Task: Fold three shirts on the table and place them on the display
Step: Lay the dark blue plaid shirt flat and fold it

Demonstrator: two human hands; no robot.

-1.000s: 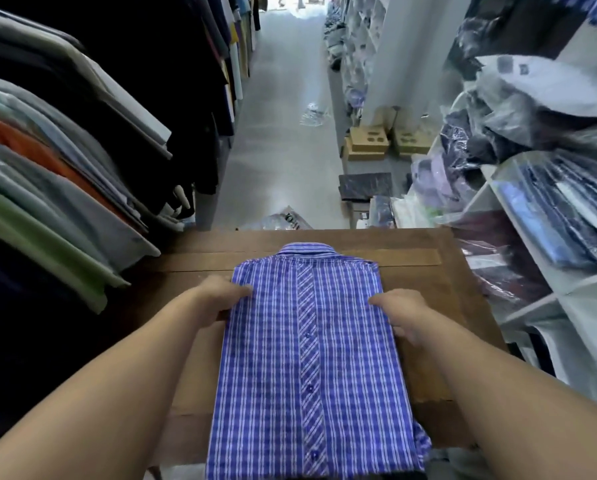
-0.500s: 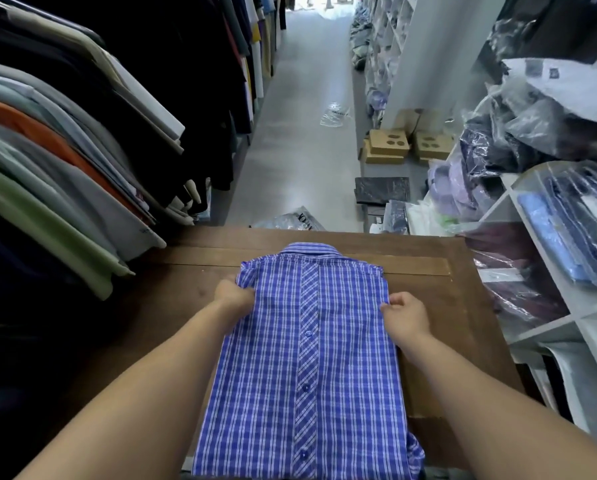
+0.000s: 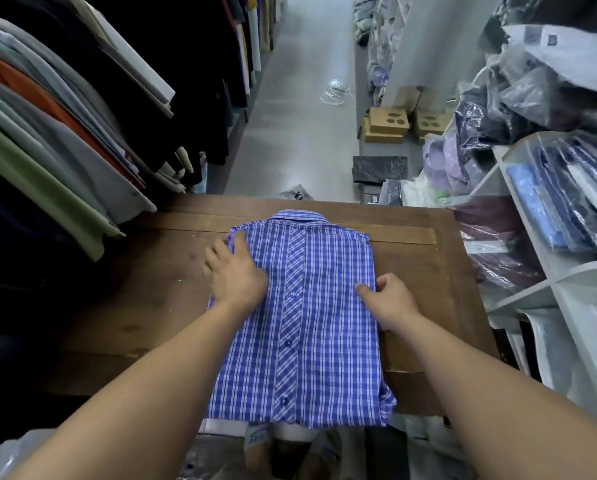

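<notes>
Although only one shirt [image 3: 310,323] is in view, the count of three cannot be checked from this position; the garment lies on the wooden table [image 3: 144,299], button placket up, collar [image 3: 298,215] at the far end, sides turned in to a long narrow panel; its hem overhangs the near edge of the table.

Left hand [image 3: 236,275]: flat, fingers spread, resting on the left shoulder area of the shirt; the outer fingers reach past the cloth edge toward the wood; nothing is held.

Right hand [image 3: 392,299]: curled at the right-hand edge about mid-length, one digit on top of the cloth; it reads as pinching the fold, the remaining fingers being hidden.

Step in hand, as judged: squaring the long sides before the crosswise fold; placement on the display is not yet done.

Handling assessment: thin woven cotton, light and limp; it will not keep its form if lifted by one corner; the turned-under sides are likely to slide out. Recommended hold: both long edges together, or the hem with both hands to bring it up toward the collar; afterwards support from beneath with flat palms. The overhanging hem may drag the panel off the edge if released.

Surroundings: hanging garments [image 3: 65,150] to the left; a white shelf unit [image 3: 567,271] with bagged stock to the right.
</notes>
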